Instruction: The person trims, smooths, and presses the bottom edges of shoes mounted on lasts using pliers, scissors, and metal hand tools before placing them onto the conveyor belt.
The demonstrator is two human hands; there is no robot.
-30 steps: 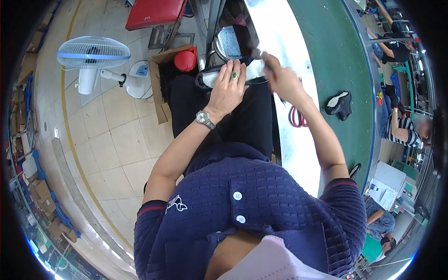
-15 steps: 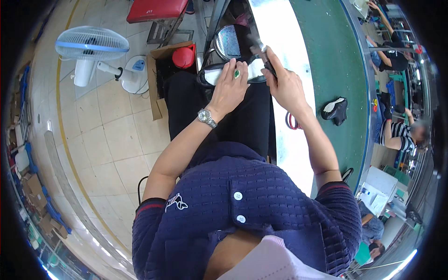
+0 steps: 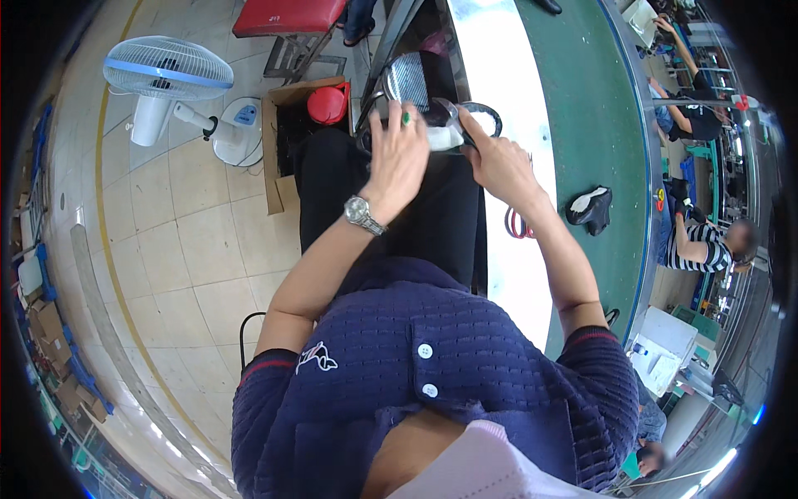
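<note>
Across my lap lies a dark shoe with its white bottom facing up. My left hand is over the shoe's left end, its fingers stretched and apart, slightly smeared by motion. Whether those fingertips touch the shoe I cannot tell. A green-stoned ring is on one finger and a metal watch on the wrist. My right hand is closed round a hammer, whose curved grey metal head stands over the middle of the shoe. Most of the handle is hidden in my fist.
At my right are a white tabletop with red-handled scissors and a green belt carrying another dark shoe. A cardboard box, a white fan and a red stool stand to the left. Other people sit far right.
My left hand has shifted left and its fingers have spread off the white shoe bottom. The hammer head has come down and the right hand has moved slightly lower. More of the shoe's right end shows.
</note>
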